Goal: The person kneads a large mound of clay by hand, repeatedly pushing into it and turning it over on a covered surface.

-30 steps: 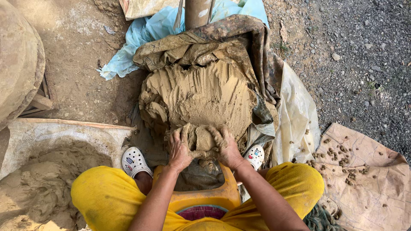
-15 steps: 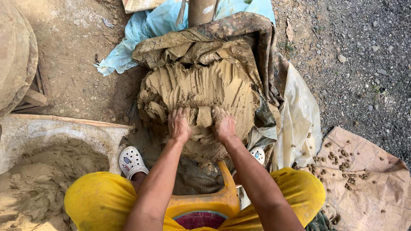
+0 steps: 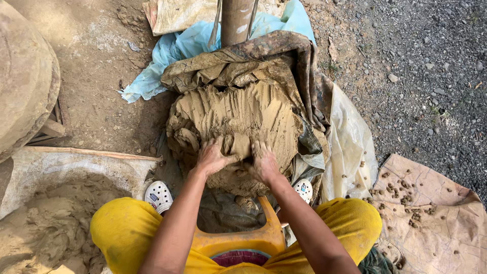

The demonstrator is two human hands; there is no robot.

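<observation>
A big mound of wet brown clay [image 3: 238, 114] lies on muddy cloth in front of me, its top scored with finger grooves. My left hand [image 3: 212, 156] and my right hand [image 3: 264, 161] sit side by side on its near edge, fingers curled around a lump of clay [image 3: 237, 144] between them. Both hands are smeared with mud. I sit on an orange plastic stool [image 3: 238, 238] in yellow trousers, with white clogs [image 3: 158, 195] on my feet either side of the mound.
A sack of loose clay [image 3: 56, 223] lies at lower left. A large rounded clay form [image 3: 23, 76] stands at far left. A wooden post [image 3: 237, 20] rises behind the mound over a blue plastic sheet [image 3: 162, 66]. Gravel and a brown sheet with small clods [image 3: 431, 213] lie to the right.
My hands reached up onto the mound's face, then drew back toward me, and now clasp a lump at its near edge.
</observation>
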